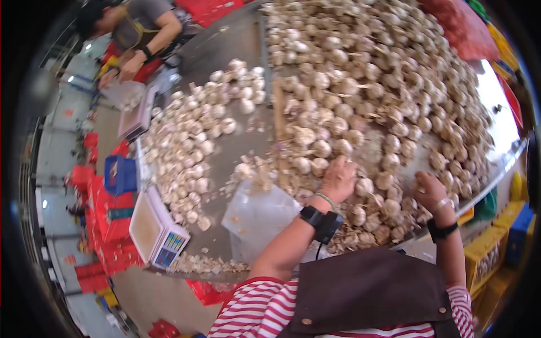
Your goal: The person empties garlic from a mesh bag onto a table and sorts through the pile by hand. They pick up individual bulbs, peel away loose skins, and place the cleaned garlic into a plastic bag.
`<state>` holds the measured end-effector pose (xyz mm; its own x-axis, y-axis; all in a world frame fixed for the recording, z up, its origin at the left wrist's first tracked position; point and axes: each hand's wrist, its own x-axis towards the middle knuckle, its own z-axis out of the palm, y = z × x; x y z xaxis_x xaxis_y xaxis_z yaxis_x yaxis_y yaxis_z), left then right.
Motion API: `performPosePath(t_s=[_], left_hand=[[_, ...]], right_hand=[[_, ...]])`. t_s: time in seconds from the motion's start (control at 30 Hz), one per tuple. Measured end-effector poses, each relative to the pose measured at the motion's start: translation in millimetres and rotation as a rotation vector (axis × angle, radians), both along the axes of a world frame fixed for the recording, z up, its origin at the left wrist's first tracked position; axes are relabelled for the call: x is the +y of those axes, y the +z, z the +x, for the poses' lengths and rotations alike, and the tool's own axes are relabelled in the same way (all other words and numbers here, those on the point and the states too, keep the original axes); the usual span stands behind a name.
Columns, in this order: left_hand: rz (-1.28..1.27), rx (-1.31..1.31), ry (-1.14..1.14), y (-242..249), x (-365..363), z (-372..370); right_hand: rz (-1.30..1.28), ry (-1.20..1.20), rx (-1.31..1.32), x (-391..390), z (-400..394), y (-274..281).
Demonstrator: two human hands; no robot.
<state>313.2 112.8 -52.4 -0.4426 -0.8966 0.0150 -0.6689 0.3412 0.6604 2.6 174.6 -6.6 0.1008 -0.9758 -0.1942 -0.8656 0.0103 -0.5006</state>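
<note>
Many garlic bulbs (389, 73) lie heaped across the right side of the metal table. My left hand (339, 179) is at the near part of this heap, its fingers bent down among the bulbs; whatever is under them is hidden. A garlic bulb (364, 187) sits just right of it. Over a barer patch near the table's right edge is my right hand (430, 191), closed with curled fingers. What it holds, if anything, I cannot make out. Left of a wooden strip (278, 112), cleaner, whiter garlic bulbs (186, 141) are spread out.
A clear plastic bag (256, 217) lies left of my left forearm. One scale (158, 231) stands at the table's left edge, another scale (137, 115) farther back by a co-worker (141, 34) handling a bag. Yellow crates (487, 256) stand at right.
</note>
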Motion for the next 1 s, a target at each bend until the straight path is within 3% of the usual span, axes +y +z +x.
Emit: performPosePath(t_s=[0.07, 0.1, 0.2, 0.23, 0.27, 0.3, 0.33, 0.37, 0.5, 0.7, 0.77, 0.8, 0.83, 0.87, 0.9, 0.97, 1.0], left_hand=[[0.183, 0.245, 0.162, 14, 2, 8], [0.288, 0.445, 0.223, 24, 3, 10], [1.048, 1.220, 0.327, 46, 14, 20], [1.226, 1.567, 0.220, 37, 17, 19], [1.312, 1.724, 0.194, 53, 21, 12], [1.431, 1.763, 0.331, 61, 26, 8], [1.487, 1.804, 0.222, 57, 28, 8], [1.458, 1.717, 0.334, 69, 33, 3], [1.487, 1.677, 0.228, 85, 49, -13], [1.447, 1.636, 0.125, 75, 51, -12], [1.453, 1.642, 0.062, 75, 53, -12], [1.493, 1.487, 0.024, 80, 55, -15], [1.527, 1.334, -0.019, 83, 58, -19], [1.644, 1.368, -0.078, 81, 64, -21], [1.607, 1.400, 0.130, 82, 74, -28], [1.694, 1.454, -0.015, 83, 77, -28], [1.181, 1.226, 0.042, 104, 91, -26]], right_hand=[[-0.010, -0.115, -0.224, 1, -5, 8], [0.200, -0.311, -0.700, 5, -6, 12], [0.285, -0.327, -1.295, 12, 16, 57], [0.232, -0.246, -1.521, 14, 26, 52], [0.334, -0.275, -1.626, 16, 34, 55], [0.425, -0.310, -1.864, 20, 42, 39], [0.553, -0.466, -1.929, 20, 55, 48], [0.586, -0.485, -1.930, 20, 66, 51], [0.701, -0.370, -1.946, 25, 85, 51], [0.543, -0.367, -1.895, 28, 79, 54], [0.186, -0.326, -1.519, 28, 89, 61], [0.055, -0.299, -1.281, 31, 92, 58], [0.088, -0.210, -1.092, 32, 94, 67], [-0.003, 0.007, -0.960, 29, 95, 69], [-0.088, 0.219, -0.820, 25, 96, 71], [-0.200, 0.418, -0.571, 26, 105, 73], [-0.150, 0.445, -0.568, 30, 107, 73]])
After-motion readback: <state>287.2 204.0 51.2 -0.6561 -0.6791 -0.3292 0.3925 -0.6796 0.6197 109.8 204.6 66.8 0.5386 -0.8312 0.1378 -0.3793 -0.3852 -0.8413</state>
